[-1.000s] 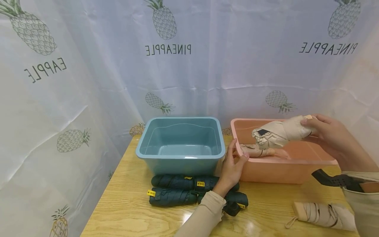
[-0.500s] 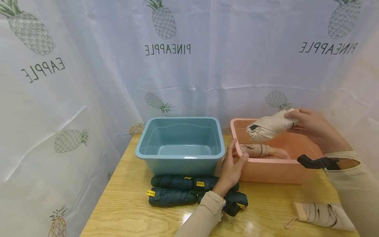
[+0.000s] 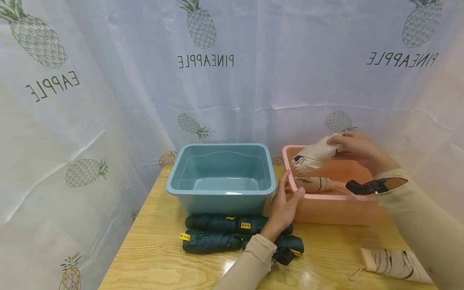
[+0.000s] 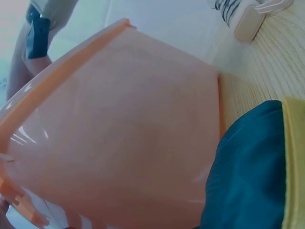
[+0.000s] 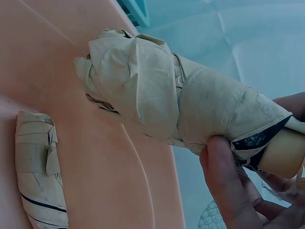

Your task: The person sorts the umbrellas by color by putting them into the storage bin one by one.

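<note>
My right hand [image 3: 364, 151] grips a folded cream umbrella [image 3: 314, 156] near its handle end and holds it tilted over the pink bin [image 3: 335, 212]. In the right wrist view, the thumb presses the side of its wrapped fabric [image 5: 205, 105], and the pale handle shows by the fingers. Another rolled cream umbrella [image 3: 313, 184] lies inside the pink bin along its left part. My left hand [image 3: 284, 205] holds the pink bin's front left corner, thumb on the front rim and fingers along the left rim.
Beside the pink bin stands a blue bin [image 3: 221, 201] with nothing in it. Several dark folded umbrellas [image 3: 210, 241] with yellow tags lie in front of it, partly under my left forearm. A third cream umbrella [image 3: 393, 264] lies at the table's front right. A curtain [image 3: 246, 88] hangs behind.
My right hand has moved left with the cream umbrella, from the bin's right side toward its back left corner. The left hand has stayed at the rim.
</note>
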Available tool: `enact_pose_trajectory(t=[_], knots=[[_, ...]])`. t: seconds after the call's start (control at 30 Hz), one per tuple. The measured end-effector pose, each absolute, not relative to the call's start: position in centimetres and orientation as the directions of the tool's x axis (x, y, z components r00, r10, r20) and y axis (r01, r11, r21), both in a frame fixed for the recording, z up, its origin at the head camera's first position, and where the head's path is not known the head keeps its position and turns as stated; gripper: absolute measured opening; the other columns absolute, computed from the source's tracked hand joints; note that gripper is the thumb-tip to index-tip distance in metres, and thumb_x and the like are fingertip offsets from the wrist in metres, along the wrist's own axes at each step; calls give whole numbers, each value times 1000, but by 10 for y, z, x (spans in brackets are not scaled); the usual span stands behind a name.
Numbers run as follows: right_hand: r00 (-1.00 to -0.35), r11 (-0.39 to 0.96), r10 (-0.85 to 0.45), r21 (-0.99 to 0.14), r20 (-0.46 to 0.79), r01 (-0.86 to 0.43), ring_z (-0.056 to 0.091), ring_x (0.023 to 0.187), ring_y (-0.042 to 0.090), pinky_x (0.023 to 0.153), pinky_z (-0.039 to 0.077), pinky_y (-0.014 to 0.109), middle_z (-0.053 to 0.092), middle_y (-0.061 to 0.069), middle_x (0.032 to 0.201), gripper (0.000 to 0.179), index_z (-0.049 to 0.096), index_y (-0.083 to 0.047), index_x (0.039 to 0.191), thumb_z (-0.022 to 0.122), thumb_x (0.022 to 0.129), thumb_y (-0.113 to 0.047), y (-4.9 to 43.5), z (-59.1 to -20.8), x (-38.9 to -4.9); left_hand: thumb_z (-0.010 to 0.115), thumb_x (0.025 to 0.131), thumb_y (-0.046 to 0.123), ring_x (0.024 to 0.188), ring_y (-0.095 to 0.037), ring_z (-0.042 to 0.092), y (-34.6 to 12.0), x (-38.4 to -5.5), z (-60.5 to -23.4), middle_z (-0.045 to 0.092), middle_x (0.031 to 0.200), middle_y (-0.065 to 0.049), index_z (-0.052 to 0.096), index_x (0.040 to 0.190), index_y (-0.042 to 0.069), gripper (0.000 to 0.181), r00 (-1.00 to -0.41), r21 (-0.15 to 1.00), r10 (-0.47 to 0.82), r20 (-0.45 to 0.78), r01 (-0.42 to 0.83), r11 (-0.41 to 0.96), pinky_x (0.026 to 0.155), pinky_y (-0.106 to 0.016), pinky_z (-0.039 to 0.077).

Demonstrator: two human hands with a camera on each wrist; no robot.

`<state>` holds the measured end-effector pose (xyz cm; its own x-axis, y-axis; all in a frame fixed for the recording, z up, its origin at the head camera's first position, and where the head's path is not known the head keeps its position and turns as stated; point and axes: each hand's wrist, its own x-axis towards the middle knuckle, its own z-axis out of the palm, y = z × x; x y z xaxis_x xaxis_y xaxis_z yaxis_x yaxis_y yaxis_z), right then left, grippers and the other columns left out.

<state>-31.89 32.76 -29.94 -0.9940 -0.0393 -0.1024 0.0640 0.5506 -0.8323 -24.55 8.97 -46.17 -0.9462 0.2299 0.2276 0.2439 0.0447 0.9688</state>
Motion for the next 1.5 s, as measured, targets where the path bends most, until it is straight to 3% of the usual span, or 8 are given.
enact_pose_trajectory(t=[0.2,0.33,0.53,0.73,1.1,1.5], knots=[[-989,579,-54,-811,-136,80,67,86,6,81,62,30,53,15,123,66,40,8,146,57,102,-38,320,-307,-331,57,99,51,131,-20,52,89,-246,-462,43,155,1,22,158,50,68,-948,969,227,222,241,55,101,-42,51],[-985,586,-79,-807,-151,77,66,86,11,80,61,29,53,17,120,60,42,9,141,55,103,-35,316,-312,-337,56,100,51,131,-19,51,89,-245,-461,43,155,2,22,158,49,68,-948,969,229,222,240,54,101,-41,50],[-979,577,-94,-811,-178,92,65,88,14,79,62,30,54,15,117,55,47,10,136,57,102,-31,306,-317,-344,56,100,51,134,-16,50,88,-246,-461,42,156,4,22,157,50,67,-946,967,227,229,248,57,106,-40,48],[-971,581,-109,-806,-213,112,66,86,16,78,63,34,55,17,114,54,45,13,134,57,102,-28,300,-323,-349,55,100,52,131,-17,51,90,-245,-461,42,156,4,21,158,50,67,-944,965,230,235,255,62,102,-38,50],[-942,537,-156,-826,-298,173,66,80,15,75,62,32,60,3,91,34,58,11,115,56,102,-20,305,-346,-358,55,99,53,126,-14,52,91,-243,-462,44,154,4,21,157,51,67,-949,965,220,227,250,83,98,-35,51],[-895,573,-243,-799,-375,180,69,92,15,93,59,41,60,8,108,54,38,14,144,50,107,-24,316,-344,-351,56,100,52,133,-16,52,91,-243,-461,42,156,4,21,157,53,66,-947,967,225,228,246,58,106,-38,49]])
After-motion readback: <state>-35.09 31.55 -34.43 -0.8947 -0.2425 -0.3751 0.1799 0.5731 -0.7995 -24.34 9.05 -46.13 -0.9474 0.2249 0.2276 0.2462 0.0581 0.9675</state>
